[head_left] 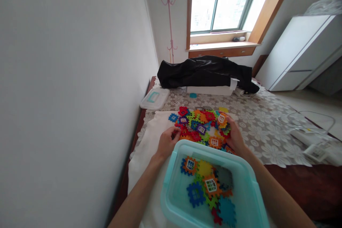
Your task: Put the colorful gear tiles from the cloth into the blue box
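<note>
A pile of colourful plastic interlocking building pieces (196,124) lies on the white cloth and patterned tablecloth. At its left edge is my left hand (168,141), fingers curled against the red pieces; what they hold, if anything, is hidden. My right hand (235,135) curves around pieces at the right side of the pile, beside an orange piece with a white window (221,118). Between my forearms stands a light turquoise plastic bin (171,192). Inside it lie several pieces, among them a dark blue one (196,194), a light blue one (227,211) and a yellow one (204,168).
A white lid with a turquoise handle (155,98) lies at the back left, near the wall (80,96). Behind the pile, a black cover (205,71) drapes over a long white object. A turquoise piece (192,95) lies apart. Cables (307,114) loop at the right.
</note>
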Available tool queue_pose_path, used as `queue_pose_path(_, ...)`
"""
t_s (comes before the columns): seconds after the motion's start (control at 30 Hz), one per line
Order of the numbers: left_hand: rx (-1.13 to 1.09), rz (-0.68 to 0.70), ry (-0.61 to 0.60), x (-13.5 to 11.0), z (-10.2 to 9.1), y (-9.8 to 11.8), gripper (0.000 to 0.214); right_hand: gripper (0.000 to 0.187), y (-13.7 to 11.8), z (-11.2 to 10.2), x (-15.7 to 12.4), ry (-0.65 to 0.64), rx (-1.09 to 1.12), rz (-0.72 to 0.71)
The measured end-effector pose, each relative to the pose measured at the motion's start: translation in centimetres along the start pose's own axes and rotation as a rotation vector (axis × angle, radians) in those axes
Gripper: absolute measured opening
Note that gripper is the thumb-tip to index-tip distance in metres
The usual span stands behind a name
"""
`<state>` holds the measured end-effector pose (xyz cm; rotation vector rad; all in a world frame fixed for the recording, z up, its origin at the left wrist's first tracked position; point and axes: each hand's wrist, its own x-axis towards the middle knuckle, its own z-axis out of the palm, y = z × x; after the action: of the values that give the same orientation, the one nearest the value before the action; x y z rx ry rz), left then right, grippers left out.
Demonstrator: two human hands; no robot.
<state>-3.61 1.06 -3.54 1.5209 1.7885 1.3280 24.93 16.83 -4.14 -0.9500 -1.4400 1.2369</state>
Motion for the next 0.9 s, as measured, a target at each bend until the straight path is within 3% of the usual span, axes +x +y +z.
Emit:
queue_pose_path(0.13, 0.001, -0.002, 0.001, 0.0, 0.0, 0.1, 0.02, 0.043, 0.0, -1.0, 0.8, 0.077, 0.558, 0.301)
queue_pose_path(0.3, -0.008, -0.001, 0.005, 0.0, 0.0, 0.2, 0.02, 0.043, 0.0, -1.4, 0.7, 0.071, 0.592, 0.287)
queue_pose_path(0.4, -0.013, 0.001, 0.004, 0.0, 0.0, 0.2, 0.02, 0.047, 0.1, -0.6, 0.2, 0.023, 0.347, 0.2)
queue_pose_path(0.5, -0.012, 0.001, -0.002, 0.0, 0.0, 0.2, 0.02, 0.048, -0.1, 0.7, -0.6, -0.033, -0.153, -0.05)
queue_pose_path(0.6, -0.011, -0.002, -0.001, 0.0, 0.0, 0.2, 0.019, 0.043, -0.4, 1.9, -1.5, -0.187, -0.528, -0.276)
queue_pose_path(0.9, -0.007, -0.003, -0.008, -0.1, 0.0, 0.3, 0.019, 0.047, 0.2, 3.3, -2.1, -0.443, -0.876, -0.301)
